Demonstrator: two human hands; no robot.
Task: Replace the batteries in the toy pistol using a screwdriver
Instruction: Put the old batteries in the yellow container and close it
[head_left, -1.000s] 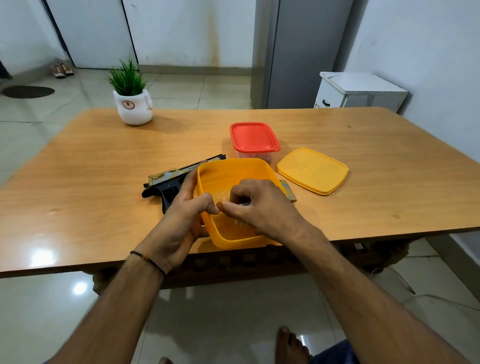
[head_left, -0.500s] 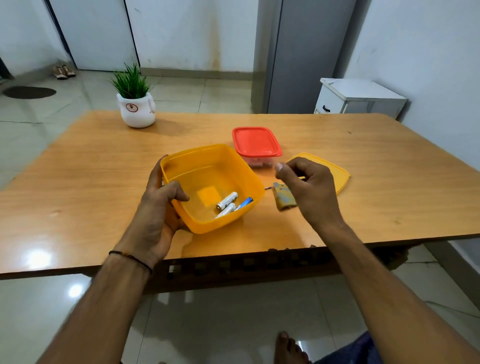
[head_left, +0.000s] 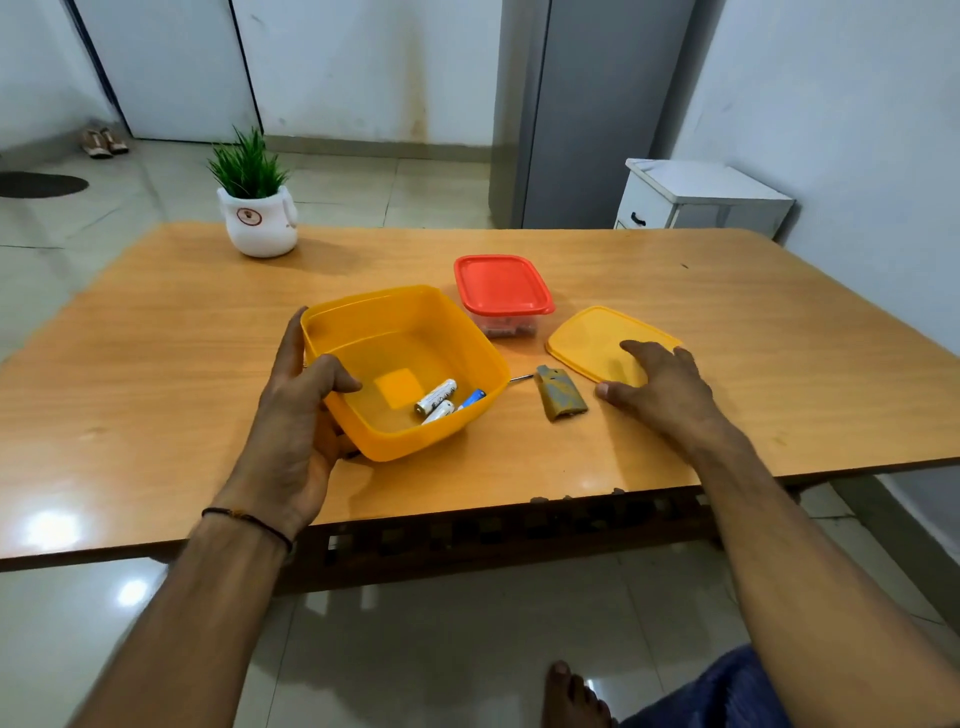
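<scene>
Your left hand (head_left: 296, 415) grips the near-left corner of the yellow container (head_left: 363, 312): the thumb is hooked over the rim into the tub and the fingers are wrapped round the outer wall. The tub sits tilted on the table (head_left: 156, 364).

Just right of your left thumb, on the tub floor, lie two white batteries (head_left: 436, 396) touching side by side. A blue battery (head_left: 471, 399) rests against the wall beyond them.

Your right hand (head_left: 660, 384) is wide and holds nothing. Its fingers are spread flat on the yellow lid (head_left: 587, 338) and the thumb tip is on the table by the lid's near edge.

Just left of that thumb lies the olive battery cover (head_left: 560, 397), apart from both hands. A thin metal shaft (head_left: 521, 378) pokes out between the cover and the tub; you cannot tell what it belongs to.

The toy pistol cannot be made out.

Beyond and between your hands stands the red-lidded container (head_left: 501, 283), closed. Far beyond your left hand is a potted plant (head_left: 257, 208).
</scene>
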